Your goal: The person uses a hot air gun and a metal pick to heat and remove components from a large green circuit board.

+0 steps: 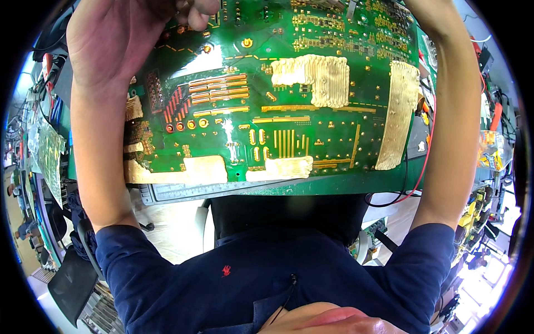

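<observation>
A large green circuit board [334, 131] lies before me, with gold traces, copper-coloured bars and small parts. Thick cream-coloured beaded coating [332, 83] covers patches of it, along with a long strip [397, 114] at its right side. Over the board's upper left is my left hand [125, 36], palm showing and fingers curled closed near the top edge; what they hold, if anything, is hidden. My right forearm reaches up past the board's right side, and the hand itself is cut off by the top edge. A slim metal piece [351, 9] shows up there; whether I hold it cannot be told.
Beneath the board's near edge sits a grey keyboard-like panel [178, 192] on a green bench mat [278, 188]. Red and black cables [414, 189] loop at the right. A yellow packet [491, 150] lies further right. Chairs, including a black one [72, 292], stand behind on the left.
</observation>
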`<state>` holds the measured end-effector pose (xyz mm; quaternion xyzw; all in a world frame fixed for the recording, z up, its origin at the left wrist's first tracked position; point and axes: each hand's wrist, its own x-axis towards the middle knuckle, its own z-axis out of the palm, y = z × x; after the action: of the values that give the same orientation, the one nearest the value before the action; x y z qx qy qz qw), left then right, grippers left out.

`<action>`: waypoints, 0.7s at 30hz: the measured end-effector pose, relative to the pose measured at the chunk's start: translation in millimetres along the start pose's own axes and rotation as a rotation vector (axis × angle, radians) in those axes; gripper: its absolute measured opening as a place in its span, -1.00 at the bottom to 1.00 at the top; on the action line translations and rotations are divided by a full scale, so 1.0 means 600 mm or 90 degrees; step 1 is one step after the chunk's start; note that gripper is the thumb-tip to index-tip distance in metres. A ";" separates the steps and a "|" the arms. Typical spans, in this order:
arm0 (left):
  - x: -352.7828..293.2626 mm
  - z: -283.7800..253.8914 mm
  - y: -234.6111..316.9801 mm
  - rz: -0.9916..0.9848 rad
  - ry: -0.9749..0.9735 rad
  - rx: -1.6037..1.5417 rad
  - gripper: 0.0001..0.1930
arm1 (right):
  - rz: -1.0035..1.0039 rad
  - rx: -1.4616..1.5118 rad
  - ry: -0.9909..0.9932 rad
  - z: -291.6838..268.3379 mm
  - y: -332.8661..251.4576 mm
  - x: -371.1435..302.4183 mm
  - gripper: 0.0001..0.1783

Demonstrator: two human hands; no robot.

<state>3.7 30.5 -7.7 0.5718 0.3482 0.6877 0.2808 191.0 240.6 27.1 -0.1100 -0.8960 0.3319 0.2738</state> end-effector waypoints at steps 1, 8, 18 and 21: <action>0.001 0.001 0.000 0.001 0.001 0.000 -0.22 | 0.015 -0.009 -0.012 -0.001 -0.005 0.001 -0.64; 0.001 0.003 0.009 -0.013 -0.017 0.008 -0.22 | 0.032 0.052 -0.030 0.003 -0.015 -0.009 -0.65; -0.002 -0.005 0.007 -0.002 -0.017 -0.010 -0.21 | 0.142 0.242 0.211 -0.030 0.012 -0.103 -0.68; 0.007 0.001 0.000 0.005 -0.021 -0.047 -0.22 | 0.157 0.279 0.190 -0.071 0.030 -0.157 -0.64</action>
<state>3.8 33.8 -5.0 0.5737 0.3158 0.6914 0.3051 293.1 241.2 2.4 -0.2039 -0.7327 0.5282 0.3775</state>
